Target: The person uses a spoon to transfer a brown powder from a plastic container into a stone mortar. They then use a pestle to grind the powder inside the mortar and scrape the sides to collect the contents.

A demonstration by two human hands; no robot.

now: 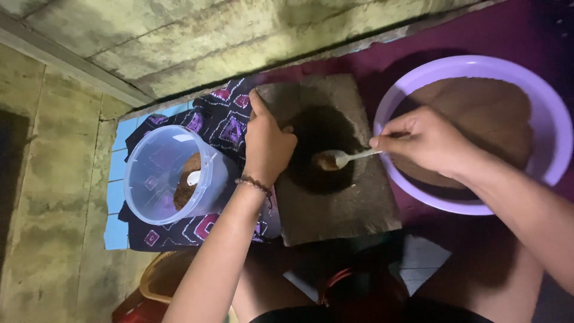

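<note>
My L hand [267, 143] clasps stone slab [335, 161] edge | R hand [426, 140] pinching spoon [341, 158] over slab's dark hollow | purple basin [553, 113] beside slab | clear tub [170, 173] opp. side

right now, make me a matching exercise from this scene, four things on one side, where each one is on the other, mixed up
Things:
1. spoon
2. clear tub
3. purple basin
4. left hand

Places:
A. far right, holding brown powder
B. left, lying on its side on the patterned cloth
C. gripping the edge of the stone slab
D. in the right hand, bowl over the slab's dark hollow

Pairs: 1-D, 2-B, 3-A, 4-C
</note>
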